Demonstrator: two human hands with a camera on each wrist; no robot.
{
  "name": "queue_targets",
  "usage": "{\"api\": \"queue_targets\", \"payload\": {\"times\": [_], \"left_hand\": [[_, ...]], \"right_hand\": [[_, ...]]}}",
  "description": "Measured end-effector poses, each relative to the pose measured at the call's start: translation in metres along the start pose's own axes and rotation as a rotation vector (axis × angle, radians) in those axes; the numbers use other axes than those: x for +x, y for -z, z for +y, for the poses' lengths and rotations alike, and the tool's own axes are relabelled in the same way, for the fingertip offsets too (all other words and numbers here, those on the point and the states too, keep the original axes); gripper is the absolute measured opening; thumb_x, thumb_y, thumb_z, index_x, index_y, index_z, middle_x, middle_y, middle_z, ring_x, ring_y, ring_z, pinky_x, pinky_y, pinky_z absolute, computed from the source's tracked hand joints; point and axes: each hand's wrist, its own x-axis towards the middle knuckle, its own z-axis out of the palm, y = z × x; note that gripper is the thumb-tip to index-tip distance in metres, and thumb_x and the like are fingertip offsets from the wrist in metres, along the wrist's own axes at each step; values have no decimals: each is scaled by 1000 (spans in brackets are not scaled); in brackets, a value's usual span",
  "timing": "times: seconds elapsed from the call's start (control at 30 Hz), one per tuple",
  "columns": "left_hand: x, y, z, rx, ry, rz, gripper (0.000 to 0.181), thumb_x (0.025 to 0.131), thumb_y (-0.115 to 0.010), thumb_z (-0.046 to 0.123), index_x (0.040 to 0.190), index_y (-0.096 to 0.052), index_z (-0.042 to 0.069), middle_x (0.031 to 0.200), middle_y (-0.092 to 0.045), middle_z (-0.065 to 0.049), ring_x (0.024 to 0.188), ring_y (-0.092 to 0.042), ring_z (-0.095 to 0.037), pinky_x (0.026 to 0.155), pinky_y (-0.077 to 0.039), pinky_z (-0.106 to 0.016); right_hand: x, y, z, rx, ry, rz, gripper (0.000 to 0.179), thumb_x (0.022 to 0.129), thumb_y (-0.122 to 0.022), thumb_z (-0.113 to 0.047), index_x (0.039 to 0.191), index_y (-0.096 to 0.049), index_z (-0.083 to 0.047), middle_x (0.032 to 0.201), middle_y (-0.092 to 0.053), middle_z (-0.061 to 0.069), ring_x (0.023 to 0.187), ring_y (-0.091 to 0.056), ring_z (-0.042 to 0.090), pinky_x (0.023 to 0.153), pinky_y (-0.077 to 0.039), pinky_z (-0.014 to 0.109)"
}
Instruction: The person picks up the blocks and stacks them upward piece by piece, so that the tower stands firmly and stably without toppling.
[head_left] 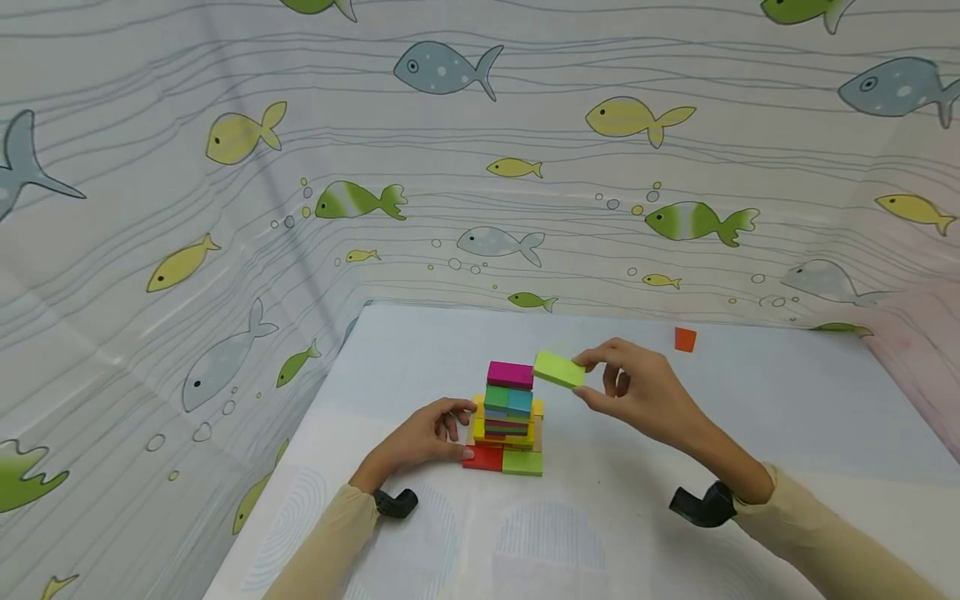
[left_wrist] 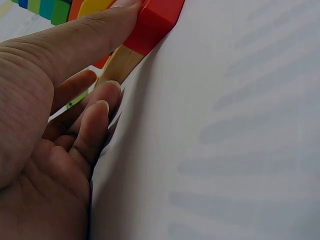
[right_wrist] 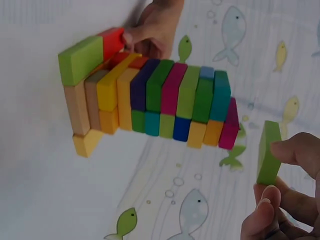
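A tower of flat coloured wooden blocks (head_left: pixel 510 421) stands on the white table, stacked in layers with a magenta block (head_left: pixel 511 374) on top. My right hand (head_left: pixel 637 387) pinches a light green block (head_left: pixel 559 369) between thumb and fingertips, just right of the tower's top and apart from it in the right wrist view. Low at the tower's left side is my left hand (head_left: pixel 423 435); its straight thumb rests on a red block (left_wrist: pixel 155 22) at the base. The other left fingers lie loosely bent beside the lower blocks, their tips partly hidden in the head view.
An orange-red block (head_left: pixel 685 339) lies by itself toward the table's back right. Beside the red base block is another light green block (head_left: pixel 522 463). A fish-patterned curtain (head_left: pixel 435 150) hangs behind and at the sides of the white table (head_left: pixel 585 533).
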Motion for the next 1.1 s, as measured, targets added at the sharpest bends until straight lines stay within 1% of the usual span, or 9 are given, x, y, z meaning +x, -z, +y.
{"api": "queue_targets", "payload": {"times": [0.1, 0.2, 0.43, 0.77, 1.0, 1.1], "left_hand": [[0, 0, -1, -7, -3, 0, 67, 82, -90, 28, 140, -57, 23, 119, -58, -2, 92, -57, -23, 74, -48, -28], [0, 0, -1, -7, -1, 3, 67, 82, -90, 28, 140, -57, 22, 119, -58, -2, 92, -57, -23, 74, -49, -28], [0, 0, -1, 10, 7, 2, 67, 82, -89, 30, 140, -57, 22, 119, -58, 0, 93, -58, -22, 75, -50, -28], [0, 1, 0, 7, 10, 4, 66, 82, -89, 28, 140, -57, 22, 119, -58, -1, 93, -57, -22, 74, -50, -28], [1, 1, -1, 14, 5, 5, 66, 82, -90, 27, 139, -58, 23, 118, -59, -1, 93, -58, -21, 75, -49, -28], [2, 1, -2, -3, 2, 7, 65, 82, -90, 25, 139, -58, 22, 118, -59, -1, 93, -57, -22, 74, -49, -28]], "right_hand": [[2, -9, -11, 19, 25, -44, 34, 82, -89, -17, 114, -76, -18, 101, -66, -9, 71, -54, 8, 60, -50, 25], [5, -17, -18, 33, 34, -79, 34, 83, -88, -15, 114, -76, -17, 101, -67, -7, 71, -54, 8, 60, -49, 25], [10, -32, -27, 41, 49, -119, 35, 83, -88, -15, 116, -75, -14, 104, -67, -6, 73, -53, 9, 61, -50, 23], [13, -44, -30, 6, 85, -124, 37, 83, -88, -14, 117, -75, -12, 105, -68, 0, 73, -52, 9, 59, -47, 21], [13, -48, -30, 3, 102, -98, 37, 83, -89, -16, 117, -76, -13, 105, -66, -4, 71, -51, 9, 58, -45, 21], [13, -49, -28, 11, 100, -87, 36, 83, -89, -17, 116, -76, -14, 104, -65, -6, 70, -51, 8, 58, -46, 21]]}}
